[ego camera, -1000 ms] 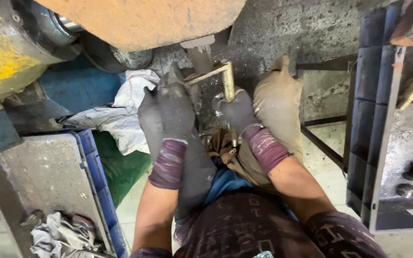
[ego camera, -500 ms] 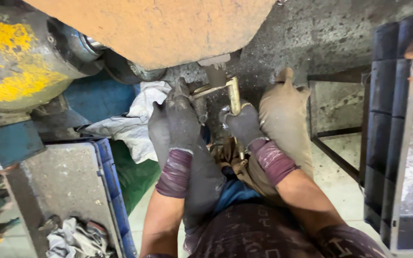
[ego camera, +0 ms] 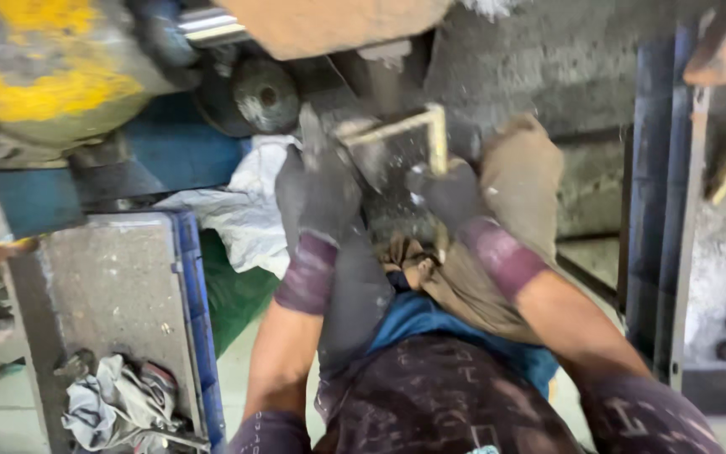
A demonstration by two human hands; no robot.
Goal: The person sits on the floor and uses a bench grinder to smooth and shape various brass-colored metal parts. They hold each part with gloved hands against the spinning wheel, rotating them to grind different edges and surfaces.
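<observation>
**A:** What is in the hands, and where?

**B:** A pale brass-coloured metal frame [ego camera: 418,130], an angled bar with a corner. It is held up in front of the person's knees, just under the big orange-brown wheel [ego camera: 329,23]. The left hand [ego camera: 321,189], in a dark glove, is closed around the frame's left end. The right hand [ego camera: 447,193], gloved too, is curled on the upright leg at the right. The picture is blurred, so I cannot tell how the fingers sit.

**A:** How would it handle?

**B:** Stiff, I'd judge, and fairly light for metal, being thin. It is smooth and probably has sharp edges, so it could slip or bite. The two ends, well apart, look like the sound places to hold it, as both hands do now.

**A:** Any packages or labels around?

**B:** No label or sign that I can make out. Left of the left hand lies a crumpled white sack [ego camera: 237,210], with something green below it. Further left and lower is a blue crate [ego camera: 199,336] with a grey slab across it and rags [ego camera: 119,403] at its near end. Right of the right hand stands a dark blue rack [ego camera: 657,210].
</observation>
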